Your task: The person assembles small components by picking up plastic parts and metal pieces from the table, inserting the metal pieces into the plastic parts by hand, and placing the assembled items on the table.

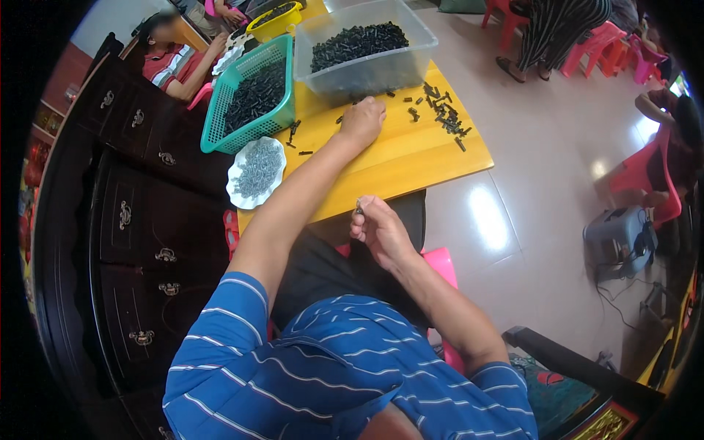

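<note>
My left hand (363, 122) reaches across the yellow table with its fingers curled, just in front of a translucent plastic bin (367, 79). Its fingertips are hidden, so whatever they pinch cannot be made out. Close to my body, off the table's near edge, my right hand (383, 229) is closed, thumb against fingers, on a small dark piece (359, 210) too small to name. Loose short black cylindrical parts (444, 114) lie on the right of the tabletop, and a few more are scattered near my left hand. The bin holds a heap of similar black parts (359, 48).
Left of the bin stands a green basket (207, 132) of black parts. Before it, a white scalloped plate (233, 192) holds small shiny pieces. A yellow basket (275, 28) is farther back. Dark drawers (147, 220) line the left; another person (176, 62) sits beyond.
</note>
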Tool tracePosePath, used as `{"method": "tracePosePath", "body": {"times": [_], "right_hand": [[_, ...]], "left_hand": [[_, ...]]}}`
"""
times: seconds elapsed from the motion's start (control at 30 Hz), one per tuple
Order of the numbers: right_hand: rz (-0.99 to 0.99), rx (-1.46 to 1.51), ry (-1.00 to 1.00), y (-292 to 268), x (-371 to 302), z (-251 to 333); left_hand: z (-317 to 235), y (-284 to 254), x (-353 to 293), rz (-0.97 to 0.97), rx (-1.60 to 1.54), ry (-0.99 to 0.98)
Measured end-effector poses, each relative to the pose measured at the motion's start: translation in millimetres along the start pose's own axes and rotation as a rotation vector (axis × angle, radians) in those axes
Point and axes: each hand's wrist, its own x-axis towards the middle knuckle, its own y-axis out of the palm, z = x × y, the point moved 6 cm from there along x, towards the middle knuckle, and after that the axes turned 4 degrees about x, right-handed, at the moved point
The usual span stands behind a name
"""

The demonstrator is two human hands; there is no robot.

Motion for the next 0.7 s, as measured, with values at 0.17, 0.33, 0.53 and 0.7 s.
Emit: {"method": "tracePosePath", "body": {"times": [0.17, 0.33, 0.53, 0.7], "right_hand": [[-0.038, 0.022, 0.007, -3.2, -0.2, 0.6], [-0.053, 0.010, -0.001, -3.3, -0.6, 4.8], [-0.065, -0.013, -0.048, -8.0, 1.6, 8.4], [-0.081, -0.120, -0.081, -3.5, 1.0, 5.0]], "left_hand": [[-15.8, -21.7, -34.3, -0.016, -0.068, 0.046], [-9.0, -47.0, -88.9, -0.110, -0.288, -0.014], [13.8, -71.1, -178.3, -0.044, -0.994, -0.432], [-22.0, -91.5, -215.7, -0.115, -1.174, -0.400]]}}
